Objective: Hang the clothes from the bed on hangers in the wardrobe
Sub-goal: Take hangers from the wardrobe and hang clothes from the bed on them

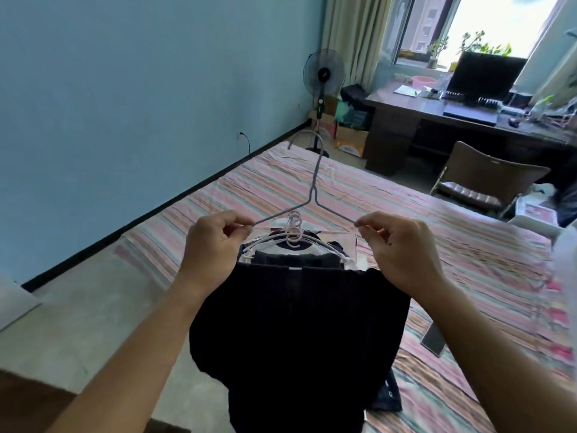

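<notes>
- Bed (406, 220): striped cover, runs from the foreground toward the far tabletop (415, 104); a phone (434, 339) lies on it at right.
- Dark garment (296, 323): hangs over the wire hanger's lower bar, above the bed edge; spare pale hangers (292, 234) and more clothes lie just behind it.
- Left hand (212, 248): grip pinched on the hanger's left shoulder end.
- Right hand (402, 248): grip pinched on the right shoulder end.
- Wire hanger (315, 185): held level, hook pointing away.
- Judgement: keep both ends level and centre the cloth so it does not slide off; wardrobe not in view.
</notes>
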Motion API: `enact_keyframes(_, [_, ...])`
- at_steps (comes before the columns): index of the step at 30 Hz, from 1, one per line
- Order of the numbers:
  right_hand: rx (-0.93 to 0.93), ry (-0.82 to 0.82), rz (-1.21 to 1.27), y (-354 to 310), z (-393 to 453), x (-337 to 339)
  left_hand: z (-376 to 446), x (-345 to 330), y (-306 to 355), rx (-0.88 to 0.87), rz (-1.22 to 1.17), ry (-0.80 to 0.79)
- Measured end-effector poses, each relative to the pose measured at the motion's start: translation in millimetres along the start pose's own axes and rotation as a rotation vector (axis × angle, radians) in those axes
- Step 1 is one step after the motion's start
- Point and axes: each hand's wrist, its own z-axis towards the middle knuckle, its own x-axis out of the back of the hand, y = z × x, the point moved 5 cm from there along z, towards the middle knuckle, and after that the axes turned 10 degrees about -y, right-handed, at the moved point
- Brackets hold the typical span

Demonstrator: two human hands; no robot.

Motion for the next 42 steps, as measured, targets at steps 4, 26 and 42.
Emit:
enact_keyframes(4, [-0.084, -0.114, -0.013, 57, 39, -38, 46, -49, -39, 0.125, 0.017, -0.067])
enact_keyframes(26, [-0.371, -0.576, 0.007, 306, 205, -291, 233, -266, -272, 0.510, 0.314, -0.572])
enact_keyframes(42, [-0.363, -0.727, -0.132, 367, 220, -389, 219, -342, -357, 0.617, 0.616, -0.913])
